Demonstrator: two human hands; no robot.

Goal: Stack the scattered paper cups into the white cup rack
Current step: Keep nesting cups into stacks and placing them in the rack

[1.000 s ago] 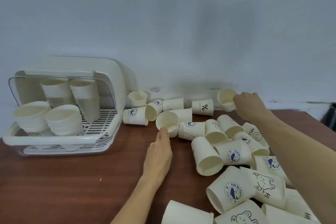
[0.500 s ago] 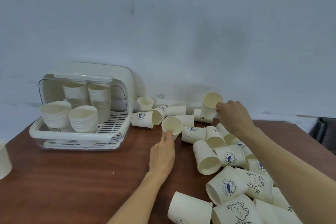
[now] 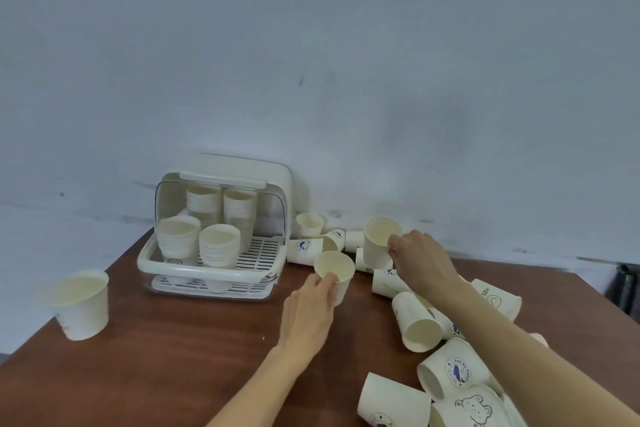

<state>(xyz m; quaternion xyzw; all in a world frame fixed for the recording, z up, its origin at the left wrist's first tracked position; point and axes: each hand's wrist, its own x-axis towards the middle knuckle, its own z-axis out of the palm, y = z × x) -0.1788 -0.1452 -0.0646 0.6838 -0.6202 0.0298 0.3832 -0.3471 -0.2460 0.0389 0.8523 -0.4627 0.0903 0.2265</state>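
The white cup rack [image 3: 180, 265] stands at the table's back left with its clear lid raised. Several stacks of paper cups [image 3: 219, 244] fill it. My left hand [image 3: 308, 314] grips an upright paper cup [image 3: 341, 270] just right of the rack. My right hand [image 3: 420, 262] pinches the rim of another paper cup [image 3: 377, 246], lifted above the pile. Several scattered paper cups [image 3: 417, 322], some printed in blue, lie on their sides to the right and near the front.
A lone cup stack [image 3: 83, 303] stands upright at the left edge of the brown table [image 3: 166, 357]. A grey wall runs close behind the rack. Some dark object [image 3: 625, 284] sits past the table's right end.
My right hand lifted its cup from the back of the pile and brought it left. My left hand closed round the cup it was touching and stood it upright. The view shifted left.
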